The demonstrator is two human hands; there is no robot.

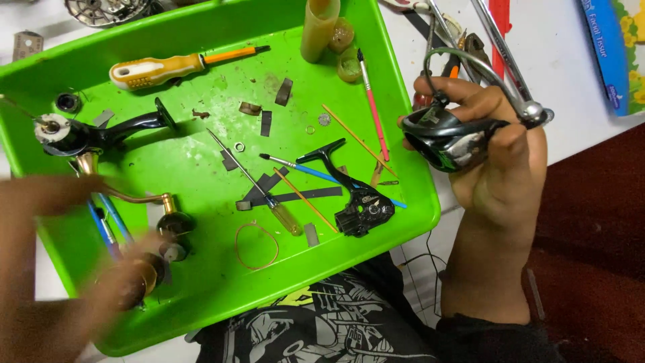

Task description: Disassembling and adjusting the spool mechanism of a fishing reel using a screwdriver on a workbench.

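Nearest the camera, a dark printed shirt [322, 323] is seen at the lower edge, and the green tray [201, 168] is set directly in front of it, so that loose parts are kept contained within its raised rim. The left hand [101, 269] is blurred low at the tray's left, over a brass-coloured handle knob [138, 275]; whether its fingers are closed on the knob cannot be told. Just beyond it, a brass crank arm [134, 196] and a thin rubber band [256, 245] are laid flat on the tray floor. The right hand [497, 168] is held outside the tray's right rim, above the white table [571, 87], and is clamped around a black reel rotor [447, 141]: the thumb is pressed on the near side and the fingers are wrapped over the far side, so the part sits deep in the palm with its open end turned toward the tray. Its wire bail arm [484, 67] is left projecting above the fingers. At mid-tray, a black reel body piece [359, 202] and a small screwdriver [262, 188] are laid. Farther off, a yellow-handled screwdriver [168, 67] is kept near the far rim.
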